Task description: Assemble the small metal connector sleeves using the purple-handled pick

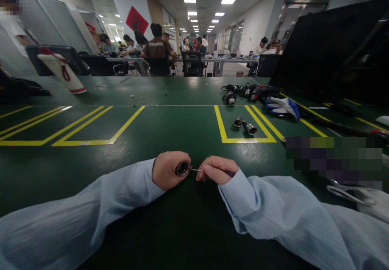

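Note:
My left hand (168, 170) is wrapped around a round metal connector (182, 169), its dark open end facing me. My right hand (217, 169) pinches a thin-shafted screwdriver (196, 170); its dark handle end shows below the palm. The shaft points left, and its tip meets the side of the connector near my left thumb. Exactly what the tip touches is too small to tell. Beyond my right hand, two metal connector shells (250, 129) lie within a yellow taped outline on the green table (176, 128).
Dark connectors with cables (231, 97) lie farther back, beside a blue and white glove (282, 107). Yellow tape outlines (83, 143) mark the left side. A white cylinder with a red cord (63, 73) stands tilted in view. A large black panel (331, 51) rises at right. Several people sit beyond.

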### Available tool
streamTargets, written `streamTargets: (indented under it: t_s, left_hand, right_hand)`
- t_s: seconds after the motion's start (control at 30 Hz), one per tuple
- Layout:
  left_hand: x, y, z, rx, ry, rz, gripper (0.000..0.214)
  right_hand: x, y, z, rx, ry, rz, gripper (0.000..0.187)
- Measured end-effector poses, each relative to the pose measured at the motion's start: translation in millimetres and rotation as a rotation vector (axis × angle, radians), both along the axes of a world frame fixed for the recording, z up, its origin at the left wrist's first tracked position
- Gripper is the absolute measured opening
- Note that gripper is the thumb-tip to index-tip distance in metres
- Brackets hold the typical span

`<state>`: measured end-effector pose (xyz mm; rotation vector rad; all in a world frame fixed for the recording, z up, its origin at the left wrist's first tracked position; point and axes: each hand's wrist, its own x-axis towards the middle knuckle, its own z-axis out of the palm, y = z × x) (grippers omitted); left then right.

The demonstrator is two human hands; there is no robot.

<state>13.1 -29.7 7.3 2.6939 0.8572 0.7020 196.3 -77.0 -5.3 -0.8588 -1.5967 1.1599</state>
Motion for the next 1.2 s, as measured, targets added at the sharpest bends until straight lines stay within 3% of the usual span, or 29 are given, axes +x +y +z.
streamTargets:
  t_s: [0.27, 0.43, 0.53, 0.77, 1.07, 1.2]
  left_hand:
    - [-0.9, 0.1, 2.0, -0.038, -0.051, -0.042, 0.011]
    - [0.7, 0.3, 3.6, -0.109, -0.103, -0.045, 0.014]
    - [1.1, 0.3, 3.9, -0.127, -0.116, -0.035, 0.014]
    - [0.4, 2.4, 2.0, -0.129, -0.116, -0.03, 0.012]
    - [0.6, 1.7, 2.5, -0.152, -0.176, -0.062, 0.014]
    - [0.1, 0.7, 3.2, -0.163, -0.212, -0.071, 0.013]
  right_hand:
    - [2.0, 9.1, -1.2, -0.296, 0.334, 0.124, 0.024]
    - [1.9, 14.1, -4.0, -0.364, 0.411, 0.143, 0.025]
    - [0.1, 11.0, -3.7, -0.34, 0.413, 0.13, 0.024]
    - [-1.4, 0.2, 0.0, -0.083, 0.237, 0.013, 0.026]
    - [-7.5, -2.7, -1.5, -0.067, 0.299, 0.049, 0.025]
    - [-5.7, 0.4, -2.7, -0.136, 0.369, 0.128, 0.024]
